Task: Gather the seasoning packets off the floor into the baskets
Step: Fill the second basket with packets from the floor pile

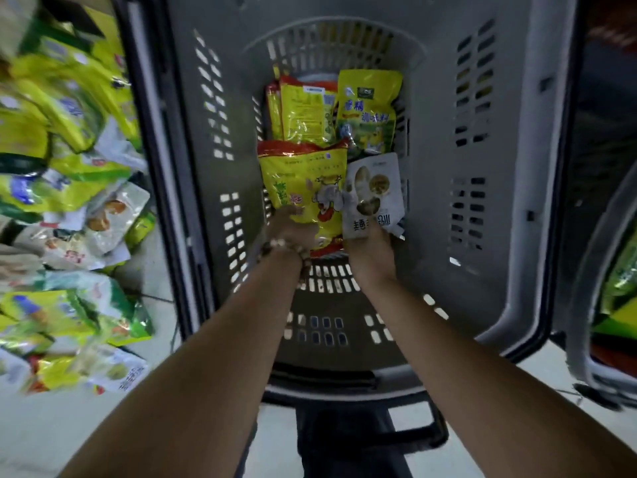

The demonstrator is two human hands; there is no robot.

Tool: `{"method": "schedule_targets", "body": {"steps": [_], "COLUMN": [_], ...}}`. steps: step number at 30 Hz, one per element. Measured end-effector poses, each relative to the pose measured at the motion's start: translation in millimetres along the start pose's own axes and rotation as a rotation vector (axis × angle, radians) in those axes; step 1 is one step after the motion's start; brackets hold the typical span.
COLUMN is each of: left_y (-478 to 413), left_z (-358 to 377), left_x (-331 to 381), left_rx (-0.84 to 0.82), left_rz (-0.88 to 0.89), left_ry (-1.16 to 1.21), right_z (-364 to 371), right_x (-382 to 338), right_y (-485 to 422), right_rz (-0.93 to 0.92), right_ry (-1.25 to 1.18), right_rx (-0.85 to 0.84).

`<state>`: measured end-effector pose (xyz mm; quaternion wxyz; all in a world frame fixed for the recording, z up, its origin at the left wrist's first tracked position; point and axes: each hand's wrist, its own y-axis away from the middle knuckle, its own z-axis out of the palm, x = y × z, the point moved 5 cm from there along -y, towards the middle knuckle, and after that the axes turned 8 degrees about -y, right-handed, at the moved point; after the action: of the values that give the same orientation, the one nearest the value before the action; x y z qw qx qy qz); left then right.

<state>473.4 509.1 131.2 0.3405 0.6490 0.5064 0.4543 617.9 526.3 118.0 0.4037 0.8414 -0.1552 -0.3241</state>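
Note:
Both my arms reach down into a deep grey basket point(482, 236). My left hand point(293, 227) grips the near edge of a yellow packet with a red top point(303, 181). My right hand point(370, 246) holds a white packet with round pictures point(375, 191) by its near end. The two packets lie side by side low in the basket. Behind them at the basket's bottom lie two more yellow packets point(303, 112), and a yellow-green one point(368, 108).
A heap of several yellow, green and white packets point(69, 201) covers the pale floor left of the basket. A second grey basket point(596, 305) with packets inside stands at the right edge. The basket's black handle point(362, 429) lies near me.

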Motion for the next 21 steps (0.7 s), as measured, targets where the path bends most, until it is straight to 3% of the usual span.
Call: {"method": "schedule_targets", "body": {"steps": [5,9,13,18,21], "left_y": [104.8,157.4,144.8,99.3,71.0], "left_z": [-68.1,-151.0,-229.8,-309.2,-344.9], "left_x": [30.8,6.7,-63.1,-164.0,-214.1], "left_rx": [-0.049,0.068,0.206,0.322,0.353], "left_rz": [0.477,0.681,0.472,0.25,0.124], "left_ry": [0.111,0.207,0.346,0.342,0.279], "right_z": [-25.4,-23.5,23.7,147.0,211.4], "right_x": [-88.2,-152.9,-209.7,-249.8,-256.0], "right_y": [76.1,134.1,185.9,207.9,194.3], "right_rz": [-0.383,-0.613,-0.717,-0.711,-0.606], "right_ry": [0.372,0.315,0.222,0.349,0.513], "right_rx": [-0.125,-0.078,-0.032,-0.241,-0.374]}}
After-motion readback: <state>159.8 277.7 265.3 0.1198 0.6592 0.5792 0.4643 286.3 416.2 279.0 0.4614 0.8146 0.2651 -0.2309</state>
